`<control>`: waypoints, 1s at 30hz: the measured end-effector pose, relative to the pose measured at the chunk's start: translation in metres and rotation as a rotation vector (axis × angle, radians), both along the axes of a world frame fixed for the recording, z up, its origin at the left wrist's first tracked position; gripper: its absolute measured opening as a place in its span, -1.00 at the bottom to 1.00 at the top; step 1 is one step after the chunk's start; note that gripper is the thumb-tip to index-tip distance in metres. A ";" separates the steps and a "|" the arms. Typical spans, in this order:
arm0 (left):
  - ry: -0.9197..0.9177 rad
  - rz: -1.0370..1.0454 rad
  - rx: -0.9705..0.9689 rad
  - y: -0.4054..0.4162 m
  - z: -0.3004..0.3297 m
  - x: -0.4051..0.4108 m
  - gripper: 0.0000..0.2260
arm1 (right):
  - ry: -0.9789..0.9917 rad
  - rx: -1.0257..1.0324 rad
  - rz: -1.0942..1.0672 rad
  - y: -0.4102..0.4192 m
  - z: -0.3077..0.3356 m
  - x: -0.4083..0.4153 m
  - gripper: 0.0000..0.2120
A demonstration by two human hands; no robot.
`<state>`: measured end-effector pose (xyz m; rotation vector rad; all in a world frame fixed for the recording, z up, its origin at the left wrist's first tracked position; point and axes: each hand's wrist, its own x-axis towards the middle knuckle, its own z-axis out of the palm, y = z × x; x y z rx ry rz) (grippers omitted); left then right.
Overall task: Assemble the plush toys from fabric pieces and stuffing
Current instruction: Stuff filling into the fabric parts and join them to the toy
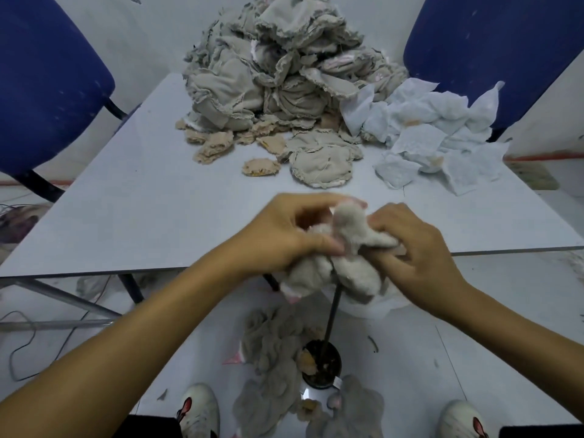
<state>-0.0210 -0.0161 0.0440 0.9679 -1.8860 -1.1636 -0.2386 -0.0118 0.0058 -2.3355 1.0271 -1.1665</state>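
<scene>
My left hand and right hand each grip the plush toy tight, fabric pile on the bench at 12 o'clock

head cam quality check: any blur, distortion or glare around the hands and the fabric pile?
Head view: strong wide-angle bowing, with the table edge and blue chairs curving outward; light is flat and diffuse, no glare, only soft shadows; left hand, right hand and the plush piece they grip are slightly soft; the fabric pile is reasonably sharp.

Both hands grip plush toy
</scene>
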 end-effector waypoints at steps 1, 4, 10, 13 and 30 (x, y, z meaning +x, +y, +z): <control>0.092 0.057 0.015 -0.004 0.005 0.001 -0.57 | -0.134 0.099 0.013 -0.001 0.006 0.002 -0.95; 0.267 0.128 0.082 -0.012 0.013 0.005 -0.73 | -0.426 0.207 0.036 -0.003 0.021 0.010 -0.92; 0.015 -0.162 0.187 -0.020 0.016 0.010 -0.80 | -0.379 0.202 0.122 0.000 0.031 0.016 -0.81; -0.137 -0.145 0.205 -0.021 0.011 0.008 -0.65 | -0.369 0.316 0.119 -0.002 0.034 0.023 -0.68; 0.262 -0.027 0.375 -0.032 -0.001 0.016 -0.80 | -0.106 0.824 0.420 -0.017 0.035 -0.008 -0.04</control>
